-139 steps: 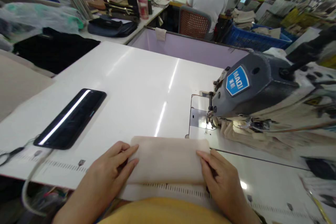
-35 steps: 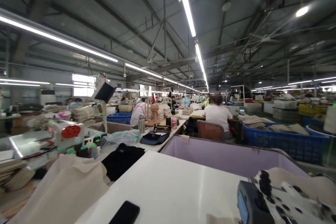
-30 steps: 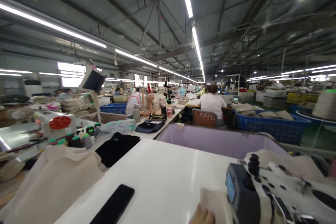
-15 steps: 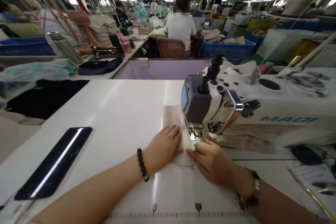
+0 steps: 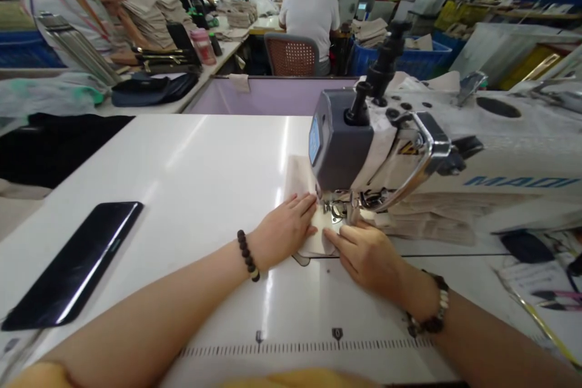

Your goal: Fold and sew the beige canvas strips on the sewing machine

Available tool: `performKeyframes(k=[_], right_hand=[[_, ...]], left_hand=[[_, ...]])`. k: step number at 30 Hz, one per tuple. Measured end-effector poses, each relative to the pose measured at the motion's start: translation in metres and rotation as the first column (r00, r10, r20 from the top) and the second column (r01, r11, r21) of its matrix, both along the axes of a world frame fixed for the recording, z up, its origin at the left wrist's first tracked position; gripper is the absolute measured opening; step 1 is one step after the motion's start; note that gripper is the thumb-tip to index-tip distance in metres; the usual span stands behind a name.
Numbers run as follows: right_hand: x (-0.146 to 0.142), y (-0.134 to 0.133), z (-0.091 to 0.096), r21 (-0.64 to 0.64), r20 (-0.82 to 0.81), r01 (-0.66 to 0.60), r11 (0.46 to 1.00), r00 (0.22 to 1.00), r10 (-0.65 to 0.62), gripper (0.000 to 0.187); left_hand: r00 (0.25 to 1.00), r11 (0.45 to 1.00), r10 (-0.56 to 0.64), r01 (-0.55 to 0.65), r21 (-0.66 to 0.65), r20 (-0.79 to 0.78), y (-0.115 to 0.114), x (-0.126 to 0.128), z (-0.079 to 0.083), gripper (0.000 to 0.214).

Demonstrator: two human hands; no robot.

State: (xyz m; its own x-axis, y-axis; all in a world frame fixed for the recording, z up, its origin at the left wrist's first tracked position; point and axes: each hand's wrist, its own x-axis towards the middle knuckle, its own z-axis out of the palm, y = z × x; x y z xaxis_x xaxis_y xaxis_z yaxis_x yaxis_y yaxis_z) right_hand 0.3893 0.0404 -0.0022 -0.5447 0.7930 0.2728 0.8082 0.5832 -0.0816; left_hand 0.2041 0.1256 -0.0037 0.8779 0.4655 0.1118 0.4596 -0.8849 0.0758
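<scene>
Your glossy white sewing table (image 5: 191, 157) carries a flat black smartphone (image 5: 73, 267), a piece of beige fabric (image 5: 300, 179), and a grey-and-white industrial sewing machine (image 5: 386, 145).

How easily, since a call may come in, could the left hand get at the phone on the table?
Yes, probably: the left hand lies on the beige fabric, and the black phone lies to its left on the white table top, with nothing visible between them.
</scene>
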Motion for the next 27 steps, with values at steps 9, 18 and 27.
performKeyframes(k=[9,18,27], right_hand=[[0.0014,-0.0004,0.0026,-0.021,0.034,0.031,0.999,0.999,-0.03,0.026],[0.0017,0.0002,0.0029,-0.045,0.027,0.031,0.999,0.999,-0.03,0.027],[0.001,0.0003,0.002,-0.053,0.091,0.095,0.994,0.992,-0.09,0.036]], left_hand=[[1.0,1.0,0.011,-0.011,-0.005,0.007,0.0006,0.0032,0.003,0.038],[0.999,0.999,0.033,-0.034,-0.032,-0.04,-0.0016,0.0037,0.0071,0.041],[0.999,0.999,0.033,-0.033,-0.009,0.002,0.0019,0.0053,0.0048,0.036]])
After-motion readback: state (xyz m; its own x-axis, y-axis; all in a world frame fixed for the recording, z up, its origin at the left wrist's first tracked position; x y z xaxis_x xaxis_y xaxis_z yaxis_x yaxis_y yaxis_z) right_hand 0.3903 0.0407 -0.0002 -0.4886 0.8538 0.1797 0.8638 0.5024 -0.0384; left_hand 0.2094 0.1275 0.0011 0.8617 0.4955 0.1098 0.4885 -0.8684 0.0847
